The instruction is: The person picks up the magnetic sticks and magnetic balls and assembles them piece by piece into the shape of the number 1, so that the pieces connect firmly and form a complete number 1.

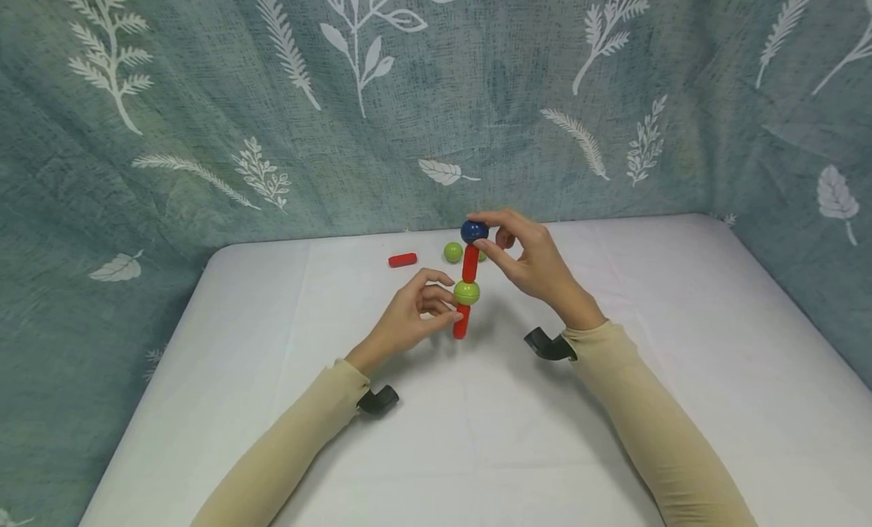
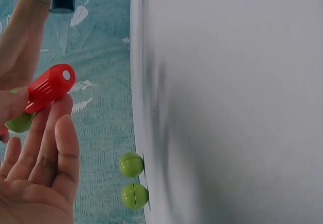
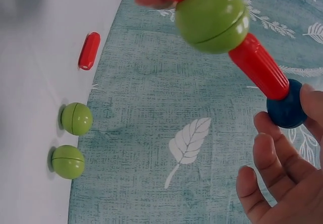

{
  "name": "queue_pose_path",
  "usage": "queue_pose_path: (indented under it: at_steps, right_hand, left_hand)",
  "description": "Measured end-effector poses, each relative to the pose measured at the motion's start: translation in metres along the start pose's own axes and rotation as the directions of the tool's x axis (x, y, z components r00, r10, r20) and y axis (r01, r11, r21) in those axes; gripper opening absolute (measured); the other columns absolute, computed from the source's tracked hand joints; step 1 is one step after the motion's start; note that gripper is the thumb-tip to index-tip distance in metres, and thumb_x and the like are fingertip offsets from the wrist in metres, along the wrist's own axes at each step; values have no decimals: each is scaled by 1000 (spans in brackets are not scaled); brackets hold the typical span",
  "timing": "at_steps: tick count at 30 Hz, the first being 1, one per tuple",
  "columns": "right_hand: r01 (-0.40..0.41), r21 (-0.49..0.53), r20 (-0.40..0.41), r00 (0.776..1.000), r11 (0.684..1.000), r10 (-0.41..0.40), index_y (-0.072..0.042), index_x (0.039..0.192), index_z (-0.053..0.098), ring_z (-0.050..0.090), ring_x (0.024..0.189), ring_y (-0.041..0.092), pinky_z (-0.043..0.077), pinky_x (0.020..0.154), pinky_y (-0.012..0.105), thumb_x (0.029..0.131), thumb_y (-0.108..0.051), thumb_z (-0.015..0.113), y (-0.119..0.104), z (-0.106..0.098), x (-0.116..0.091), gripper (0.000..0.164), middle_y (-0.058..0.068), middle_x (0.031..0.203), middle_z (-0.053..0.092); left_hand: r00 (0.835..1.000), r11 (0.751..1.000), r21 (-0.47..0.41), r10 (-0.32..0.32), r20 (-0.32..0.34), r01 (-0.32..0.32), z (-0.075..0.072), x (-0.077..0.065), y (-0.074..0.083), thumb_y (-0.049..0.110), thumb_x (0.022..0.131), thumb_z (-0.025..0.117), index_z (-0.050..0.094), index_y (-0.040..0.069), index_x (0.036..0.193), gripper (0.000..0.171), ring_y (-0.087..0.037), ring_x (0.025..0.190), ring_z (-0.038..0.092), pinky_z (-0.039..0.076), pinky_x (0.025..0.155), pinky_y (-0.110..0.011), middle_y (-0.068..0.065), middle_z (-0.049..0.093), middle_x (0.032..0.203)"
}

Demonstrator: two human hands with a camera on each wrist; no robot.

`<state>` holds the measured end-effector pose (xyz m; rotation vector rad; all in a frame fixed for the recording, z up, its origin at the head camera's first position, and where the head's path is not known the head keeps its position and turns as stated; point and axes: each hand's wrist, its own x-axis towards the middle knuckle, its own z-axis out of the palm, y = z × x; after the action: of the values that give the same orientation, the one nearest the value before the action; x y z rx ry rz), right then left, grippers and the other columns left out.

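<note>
A joined chain of toy pieces is held up above the table: a blue ball [image 1: 474, 232] on top, a red rod [image 1: 470, 263], a green ball [image 1: 466, 293], and a lower red rod [image 1: 461, 322] at the bottom. My right hand [image 1: 534, 258] pinches the blue ball between thumb and fingertips. With thumb and fingers, my left hand [image 1: 415, 315] grips the lower red rod just under the green ball. A pale round spot marks that rod's free end in the left wrist view. The chain leans slightly in the head view.
Behind the chain, two loose green balls, the left one [image 1: 453, 252] and the right one [image 3: 68, 162], lie near the white table's [image 1: 327, 451] back edge. A loose red rod [image 1: 403, 260] lies to their left. A green leaf-patterned cloth [image 1: 381, 163] hangs behind the table.
</note>
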<state>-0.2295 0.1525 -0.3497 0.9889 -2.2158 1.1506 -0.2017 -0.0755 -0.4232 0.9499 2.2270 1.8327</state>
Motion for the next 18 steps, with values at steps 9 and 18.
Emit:
queue_pose_path:
  at_steps: [9, 18]
  right_hand:
    - [8, 35, 37, 999, 999, -10, -6, 126, 62, 49, 70, 13, 42, 65, 25, 86, -1, 72, 8, 7, -1, 42, 9, 102, 67]
    - [-32, 9, 66, 997, 999, 32, -7, 128, 61, 48, 68, 13, 42, 63, 25, 88, -6, 72, 13, 13, -3, 41, 9, 102, 69]
  left_hand:
    - [1000, 999, -41, 7, 25, -6, 3, -9, 1, -1, 87, 70, 43, 0, 114, 38, -24, 81, 71, 57, 74, -32, -23, 70, 104]
    - [999, 999, -32, 21, 41, -20, 6, -14, 2, -3, 87, 69, 45, 6, 134, 54, -30, 81, 70, 57, 75, -32, -19, 69, 103]
